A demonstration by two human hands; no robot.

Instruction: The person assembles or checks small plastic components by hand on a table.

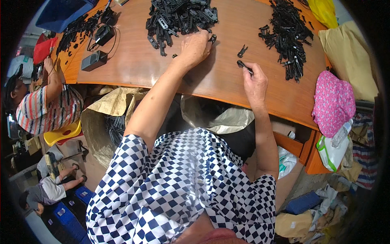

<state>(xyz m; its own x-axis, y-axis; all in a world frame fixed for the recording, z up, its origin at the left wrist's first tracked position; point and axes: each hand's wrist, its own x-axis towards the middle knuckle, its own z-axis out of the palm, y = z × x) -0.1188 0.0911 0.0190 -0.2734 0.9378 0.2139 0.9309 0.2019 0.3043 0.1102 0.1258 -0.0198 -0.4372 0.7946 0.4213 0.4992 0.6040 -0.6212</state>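
Note:
My left hand [197,49] is at the near edge of a heap of black plastic parts [174,20] on the wooden table [134,49]. Its fingers are closed, with a small black plastic part [213,38] at the fingertips. To the right, my right hand [256,83] pinches a slim black plastic clip [243,66] between thumb and fingers, just above the tabletop. Beyond that hand lies a loose black clip [242,51]. A tiny black piece [174,56] rests beside my left wrist.
A second heap of black parts [288,40] covers the table's right side. Two black boxes, one a corded adapter [104,35], stand at left near a blue bin [61,14]. Open sacks [101,122] hang below the table edge. Another person [48,105] sits at left.

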